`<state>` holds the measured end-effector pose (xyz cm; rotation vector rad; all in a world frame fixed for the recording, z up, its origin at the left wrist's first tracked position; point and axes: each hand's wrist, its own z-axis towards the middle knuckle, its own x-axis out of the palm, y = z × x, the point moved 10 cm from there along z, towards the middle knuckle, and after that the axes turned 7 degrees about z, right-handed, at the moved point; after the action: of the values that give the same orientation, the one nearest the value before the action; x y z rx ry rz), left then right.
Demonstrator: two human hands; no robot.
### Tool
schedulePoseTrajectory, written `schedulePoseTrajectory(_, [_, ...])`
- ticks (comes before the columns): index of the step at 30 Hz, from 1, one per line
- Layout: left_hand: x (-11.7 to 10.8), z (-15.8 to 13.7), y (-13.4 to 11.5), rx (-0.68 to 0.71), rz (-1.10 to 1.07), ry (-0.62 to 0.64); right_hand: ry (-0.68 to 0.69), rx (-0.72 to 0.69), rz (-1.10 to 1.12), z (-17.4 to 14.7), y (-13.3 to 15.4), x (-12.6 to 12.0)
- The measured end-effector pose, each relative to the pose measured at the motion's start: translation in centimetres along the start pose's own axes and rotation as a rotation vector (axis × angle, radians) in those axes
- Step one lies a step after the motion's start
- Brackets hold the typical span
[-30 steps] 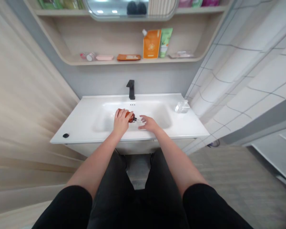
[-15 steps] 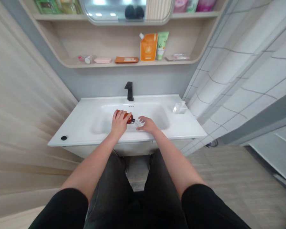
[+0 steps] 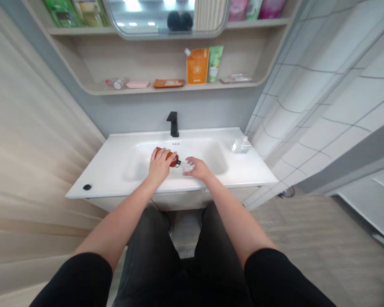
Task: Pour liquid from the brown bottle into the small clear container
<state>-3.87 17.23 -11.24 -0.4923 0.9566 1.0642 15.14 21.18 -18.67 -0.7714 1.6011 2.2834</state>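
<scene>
While my left hand (image 3: 159,165) wraps around the amber bottle (image 3: 169,156), tipped on its side over the white sink (image 3: 211,149) just in front of the black faucet (image 3: 173,124), my right hand (image 3: 198,169) curls around a small clear container (image 3: 187,164) at the bottle's nozzle.

Glossy white sink (image 3: 115,170), matt black tap (image 3: 173,124)

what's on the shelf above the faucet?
On the shelf: an orange pouch, green tube, flat orange pack, pink item. Labels unreadable.
</scene>
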Motion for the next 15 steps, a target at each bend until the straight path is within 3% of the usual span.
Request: schedulePoseTrajectory(15, [-1.2, 0.8, -0.6, 0.054, 0.035, -0.040, -0.037, -0.001, 0.043, 0.0, 0.3, -0.4])
